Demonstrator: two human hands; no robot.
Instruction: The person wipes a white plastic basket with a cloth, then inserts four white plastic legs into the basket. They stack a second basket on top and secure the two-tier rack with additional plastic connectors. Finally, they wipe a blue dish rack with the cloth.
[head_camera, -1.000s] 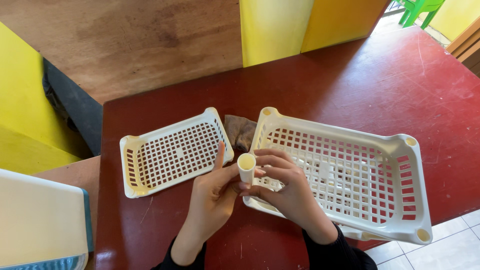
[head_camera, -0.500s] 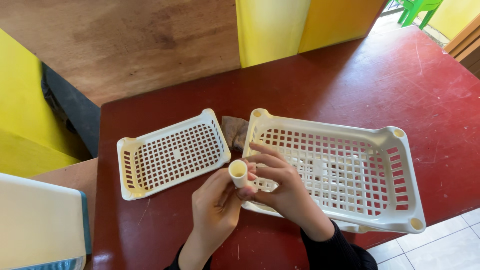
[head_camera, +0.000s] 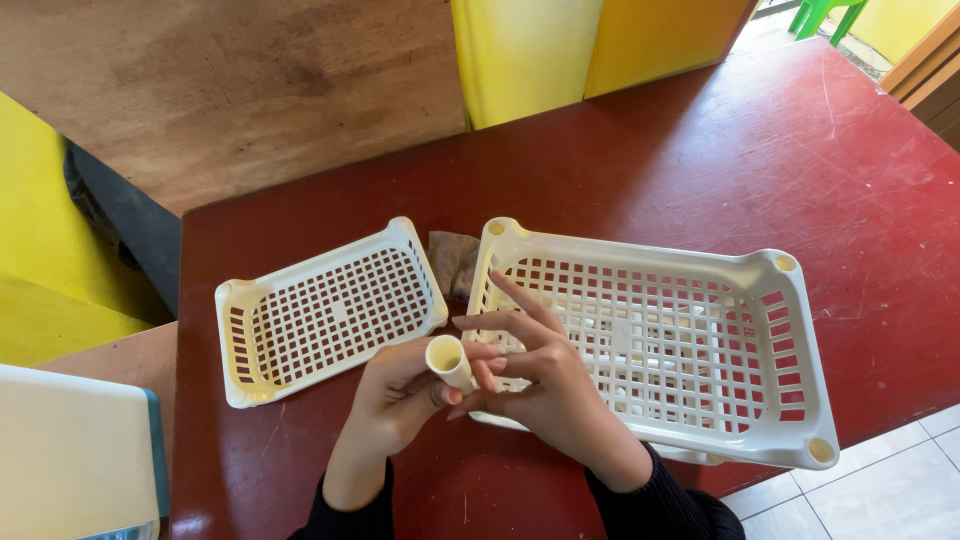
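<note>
A short cream plastic tube (head_camera: 446, 359) with a hollow end is held up over the near edge of the dark red table (head_camera: 700, 170). My left hand (head_camera: 392, 397) grips it from below and the left. My right hand (head_camera: 535, 375) touches it from the right, its fingers spread over the near left corner of a large cream perforated tray (head_camera: 790, 340). A smaller cream perforated tray (head_camera: 325, 310) lies just left of the hands.
A brown cloth (head_camera: 452, 262) is tucked between the two trays. A white box with a blue edge (head_camera: 75, 460) sits at the lower left. Yellow panels (head_camera: 525, 50) stand behind the table. White floor tiles (head_camera: 880, 480) show past the table's near right edge.
Both hands and the tube have shifted left and a little lower. The tube now tilts with its open end toward the upper left. My left forefinger, raised earlier, has curled in.
</note>
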